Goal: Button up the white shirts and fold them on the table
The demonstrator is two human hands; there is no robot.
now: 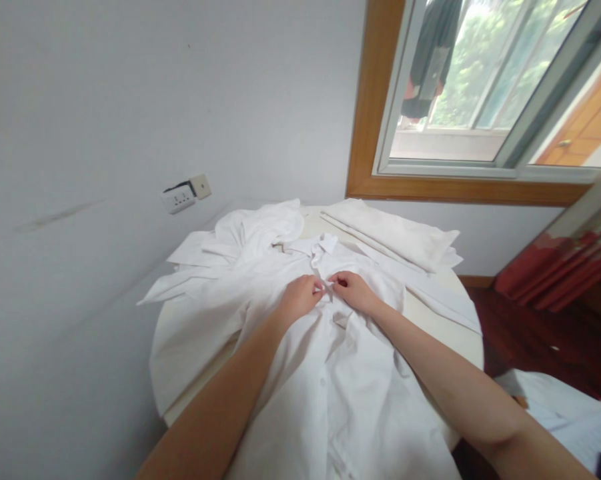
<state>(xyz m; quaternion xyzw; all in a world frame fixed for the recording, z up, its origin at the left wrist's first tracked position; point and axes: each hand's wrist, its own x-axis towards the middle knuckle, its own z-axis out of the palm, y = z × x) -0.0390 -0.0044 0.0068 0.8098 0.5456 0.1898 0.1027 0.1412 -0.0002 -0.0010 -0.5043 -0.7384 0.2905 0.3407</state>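
A white button-up shirt (300, 373) lies spread front-up over a round cream table (180, 360), its collar towards the wall and its lower part reaching the near edge. At the front opening below the collar, my left hand (301, 297) pinches one side of the placket. Close beside it, my right hand (353, 291) pinches the other side, and a small bit of cloth stands up between the fingertips. Any button there is too small to make out. Lower on the placket a pale button (323, 382) shows.
Crumpled white cloth (250, 233) lies at the table's back left. A folded white garment (390, 230) rests at the back right. Beyond are a wall socket (179, 198), a wood-framed window (450, 180) and a red-and-cream curtain (555, 267). More white cloth (565, 407) is at lower right.
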